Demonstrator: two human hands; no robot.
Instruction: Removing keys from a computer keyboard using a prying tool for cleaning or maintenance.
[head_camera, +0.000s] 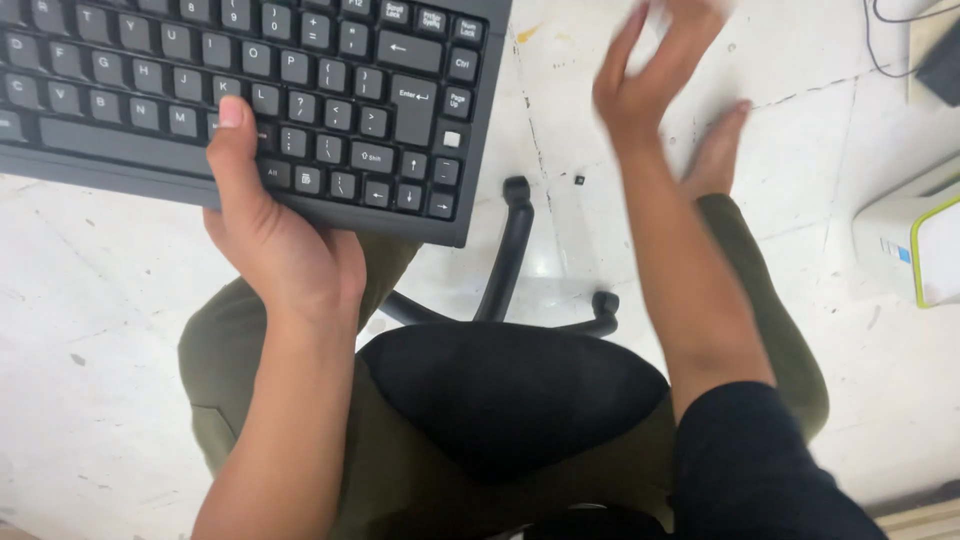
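left hand (285, 250) grips the black keyboard (250, 90) at its near edge, thumb on top by the lower key rows, fingers hidden beneath. keyboard held in the air over the left knee, long axis running left-right across the view, tilted slightly down toward the right. right hand (655, 75) open, fingers spread, motion-blurred, holding nothing, well apart to the right of the keyboard's right end. a small dark loose piece (579, 180), possibly a keycap, lies on the floor (90, 400) nearer the right hand. office chair (510, 390) below.
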